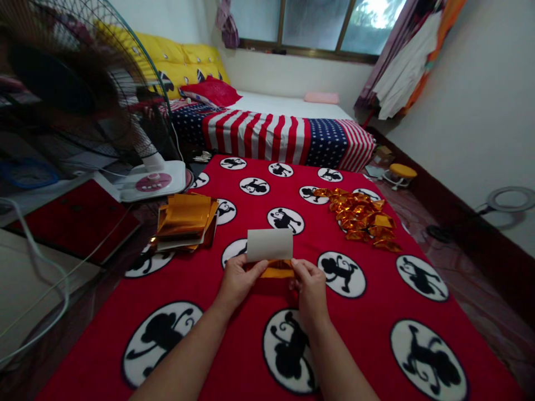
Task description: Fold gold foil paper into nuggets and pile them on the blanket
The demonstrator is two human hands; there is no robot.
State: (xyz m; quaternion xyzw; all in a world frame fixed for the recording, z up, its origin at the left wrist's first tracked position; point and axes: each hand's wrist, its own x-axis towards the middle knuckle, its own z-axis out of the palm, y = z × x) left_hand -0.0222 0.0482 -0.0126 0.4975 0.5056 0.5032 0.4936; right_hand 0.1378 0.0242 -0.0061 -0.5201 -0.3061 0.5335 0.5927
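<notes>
Between my two hands is a sheet of gold foil paper, its pale back facing me and its near edge folded over to show a gold strip. My left hand pinches the left end of the fold, thumb on top. At the right end, my right hand grips the same fold with thumb and fingers. A stack of gold foil sheets lies to the left on the red cloth. Over on the right sits a pile of folded gold foil pieces.
The red cloth with monkey prints covers the surface before me. A fan stands at the left beside a dark red panel. A white cable hangs at the left edge. Beyond is a bed under a window.
</notes>
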